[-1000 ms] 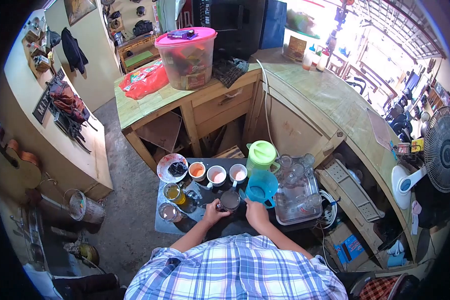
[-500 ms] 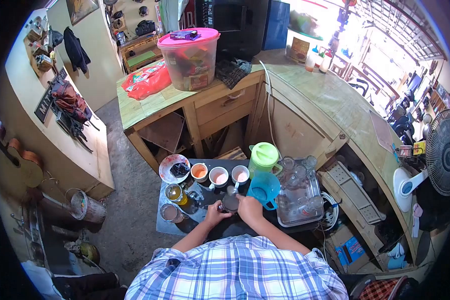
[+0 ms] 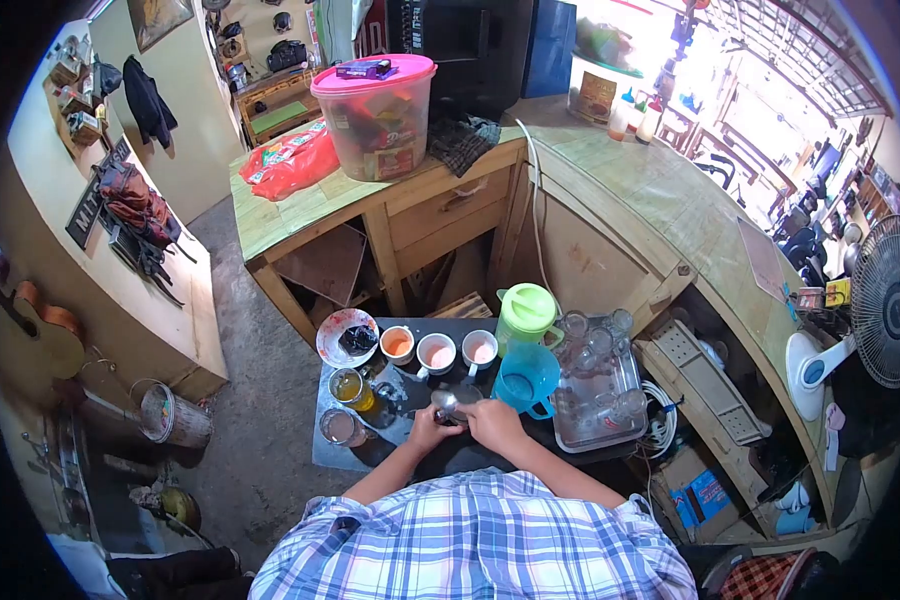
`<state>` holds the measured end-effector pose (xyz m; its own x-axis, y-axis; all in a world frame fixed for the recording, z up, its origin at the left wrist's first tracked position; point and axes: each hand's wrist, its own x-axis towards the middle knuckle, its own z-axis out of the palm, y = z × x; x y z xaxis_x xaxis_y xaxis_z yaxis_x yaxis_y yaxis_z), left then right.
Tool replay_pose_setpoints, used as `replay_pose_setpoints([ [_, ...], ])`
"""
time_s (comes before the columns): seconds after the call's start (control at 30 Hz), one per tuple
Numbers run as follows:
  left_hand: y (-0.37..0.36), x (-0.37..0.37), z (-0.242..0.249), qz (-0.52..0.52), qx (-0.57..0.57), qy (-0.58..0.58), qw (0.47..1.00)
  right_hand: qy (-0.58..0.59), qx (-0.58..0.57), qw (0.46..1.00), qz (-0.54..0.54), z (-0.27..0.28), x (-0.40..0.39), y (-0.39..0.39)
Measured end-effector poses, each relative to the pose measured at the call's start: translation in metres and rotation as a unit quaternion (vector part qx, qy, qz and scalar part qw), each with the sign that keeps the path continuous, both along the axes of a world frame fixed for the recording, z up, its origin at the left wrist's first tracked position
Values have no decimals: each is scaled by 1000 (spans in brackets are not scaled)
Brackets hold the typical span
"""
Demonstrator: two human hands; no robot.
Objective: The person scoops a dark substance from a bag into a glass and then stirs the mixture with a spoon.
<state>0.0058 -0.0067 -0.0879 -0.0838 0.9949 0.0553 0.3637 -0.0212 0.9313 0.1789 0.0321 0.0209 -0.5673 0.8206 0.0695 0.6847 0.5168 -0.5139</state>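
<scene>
My left hand (image 3: 433, 430) is closed around the side of a glass (image 3: 460, 416) with dark contents, low over the near part of the table. Fingers of my right hand (image 3: 496, 424) pinch a metal spoon (image 3: 443, 399), whose bowl end lies over the glass rim toward my left hand. My hands hide much of the glass. Beyond it stand three white cups with orange-pink contents: a left cup (image 3: 397, 344), a middle cup (image 3: 436, 353) and a right cup (image 3: 479, 348). Left of my hands are a glass mug of yellow liquid (image 3: 352, 388) and a glass of brownish drink (image 3: 342, 428).
A blue pitcher (image 3: 527, 376) and a green lidded pitcher (image 3: 527, 312) stand right of the cups. Beside them, a clear tray (image 3: 598, 435) holds several glasses. A patterned bowl (image 3: 332, 328) with a dark packet sits at the back left. The wooden counter (image 3: 450, 210) borders the table.
The spoon's bowl end has come down and left, from above the far side of the glass to over its rim near my left hand. My right hand has shifted slightly left.
</scene>
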Motion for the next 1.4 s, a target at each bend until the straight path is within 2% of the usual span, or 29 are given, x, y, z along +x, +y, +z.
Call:
replay_pose_setpoints([
  [0.07,1,0,-6,-8,34,-78,996,-4,-3,1000,16,5,13,-7],
  [0.1,1,-1,-7,-6,35,-79,996,-8,-7,999,33,10,21,-9],
  [0.17,1,-4,-8,-4,-27,20,999,-25,-8,999,28,20,43,-10],
  [0.33,1,-1,-10,4,-4,-8,1000,-24,-14,999,21,22,61,-8],
  [0.47,1,-3,-5,-2,-23,6,1000,-20,3,998,52,9,30,-6],
  [0.53,1,-1,-8,8,-1,5,1000,20,6,999,49,-7,17,1],
  [0.6,1,-1,-14,19,19,5,1000,6,6,1000,-30,-7,7,7],
  [0.73,2,-2,-14,3,3,-10,1000,-21,17,994,-101,8,23,3],
  [0.8,1,0,-11,4,7,-14,1000,-54,-2,994,-99,24,40,-10],
  [0.93,0,-1,-4,6,-13,1,1000,-23,-40,997,-56,33,48,-30],
  [1.1,0,-2,-10,1,-3,55,998,11,-35,999,17,14,19,-21],
  [1.13,0,2,-9,7,3,-4,1000,13,-35,999,18,9,14,-16],
  [1.17,0,3,-6,13,8,-62,998,19,-9,999,-38,2,8,-11],
  [1.23,2,-1,-14,11,17,-26,999,36,5,993,-116,-2,3,-2],
  [1.4,-2,-1,-9,26,1,38,999,28,-15,999,-23,6,4,-12],
])
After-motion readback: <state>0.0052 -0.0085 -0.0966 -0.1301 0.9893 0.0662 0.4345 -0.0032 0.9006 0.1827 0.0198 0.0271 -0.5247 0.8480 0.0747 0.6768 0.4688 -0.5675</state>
